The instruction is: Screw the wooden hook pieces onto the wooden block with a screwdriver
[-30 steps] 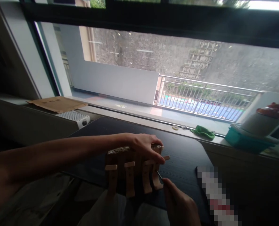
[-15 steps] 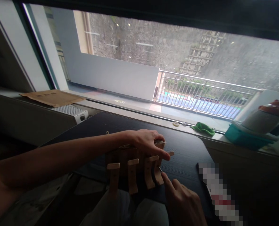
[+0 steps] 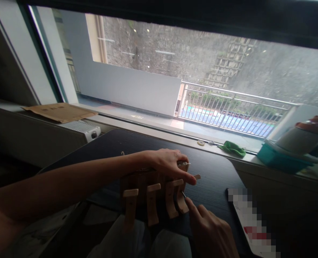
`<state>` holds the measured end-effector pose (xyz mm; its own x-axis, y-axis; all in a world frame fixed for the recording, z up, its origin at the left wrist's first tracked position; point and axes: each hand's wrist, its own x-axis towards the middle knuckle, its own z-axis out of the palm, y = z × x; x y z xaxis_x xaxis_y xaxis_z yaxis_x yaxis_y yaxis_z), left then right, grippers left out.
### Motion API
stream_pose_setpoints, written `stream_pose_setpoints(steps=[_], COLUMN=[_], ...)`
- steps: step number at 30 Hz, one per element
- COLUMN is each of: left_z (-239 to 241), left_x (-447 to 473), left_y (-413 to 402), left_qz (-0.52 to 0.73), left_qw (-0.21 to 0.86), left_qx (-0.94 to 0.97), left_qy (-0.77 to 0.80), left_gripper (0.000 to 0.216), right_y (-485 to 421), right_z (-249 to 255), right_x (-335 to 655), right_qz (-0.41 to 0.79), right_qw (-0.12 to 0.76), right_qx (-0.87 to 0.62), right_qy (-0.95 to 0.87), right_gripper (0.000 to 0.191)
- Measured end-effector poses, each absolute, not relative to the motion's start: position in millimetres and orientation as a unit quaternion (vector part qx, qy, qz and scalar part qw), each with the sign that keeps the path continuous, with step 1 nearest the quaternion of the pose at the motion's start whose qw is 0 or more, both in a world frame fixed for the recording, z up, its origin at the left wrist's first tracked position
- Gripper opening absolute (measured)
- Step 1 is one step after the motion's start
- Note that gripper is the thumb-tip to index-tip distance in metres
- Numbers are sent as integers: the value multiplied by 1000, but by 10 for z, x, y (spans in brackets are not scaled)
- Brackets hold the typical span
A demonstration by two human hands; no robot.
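Note:
A wooden rack [image 3: 140, 179] with several curved wooden hooks [image 3: 153, 204] along its near side lies on the dark table [image 3: 210, 172]. My left hand [image 3: 172, 165] reaches across it from the left and grips its right end, thumb on the near side and fingers over the far edge. My right hand [image 3: 211, 229] is closed around a thin metal-shafted tool [image 3: 184, 194], whose handle is hidden in the fist. Its tip meets the rightmost hook [image 3: 182, 204]. Past my left thumb a small wooden piece [image 3: 198, 177] sticks out; whether it is attached is unclear.
A blurred-out flat object [image 3: 251, 225] lies at the table's right edge. On the window sill are a green cloth [image 3: 232, 148], a roll of tape [image 3: 201, 142] and a teal box [image 3: 285, 157]. To the left, a brown envelope [image 3: 61, 111] rests over a white heater [image 3: 91, 133].
The whole view has shifted slightly. My left hand keeps its grip on the rack, and the tool in my right hand stays against the rightmost hook.

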<state>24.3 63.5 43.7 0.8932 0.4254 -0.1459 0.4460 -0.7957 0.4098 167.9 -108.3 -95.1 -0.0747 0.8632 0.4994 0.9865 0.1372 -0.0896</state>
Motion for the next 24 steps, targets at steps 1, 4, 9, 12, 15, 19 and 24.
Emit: stream_pose_setpoints(steps=[1,4,9,12,15,19,24], left_z=[434,414,383,397,429,450,429], left_x=[240,235,234,245,262,266,259], left_y=[635,636,640,649,672,688,667], left_qz=[-19,-11,-12,-13,-31,-35,-24], left_qw=[219,216,221,222,227,228,221], left_qx=[948,949,950,951,949,946,945], left_qy=[230,229,222,217,217,229,240], left_gripper=[77,78,83,84,83,85,84], right_y=[-1077,-1054,-1039,-1024,-1007,-1008,-995], right_z=[-932,-940,-1104,-1129,-1053,-881,-754], right_x=[1676,1659,1682,1709,1719,1701,1723], right_qz=[-180,-222,-47,119,150,-64,-238], right_qw=[197,174,265,378,391,233,108], right_qx=[-622,-601,-652,-672,-693,-704,-614], right_qy=[-736,-748,-709,-625,-587,-668,-745], right_gripper=[47,57,45,34,36,29,35])
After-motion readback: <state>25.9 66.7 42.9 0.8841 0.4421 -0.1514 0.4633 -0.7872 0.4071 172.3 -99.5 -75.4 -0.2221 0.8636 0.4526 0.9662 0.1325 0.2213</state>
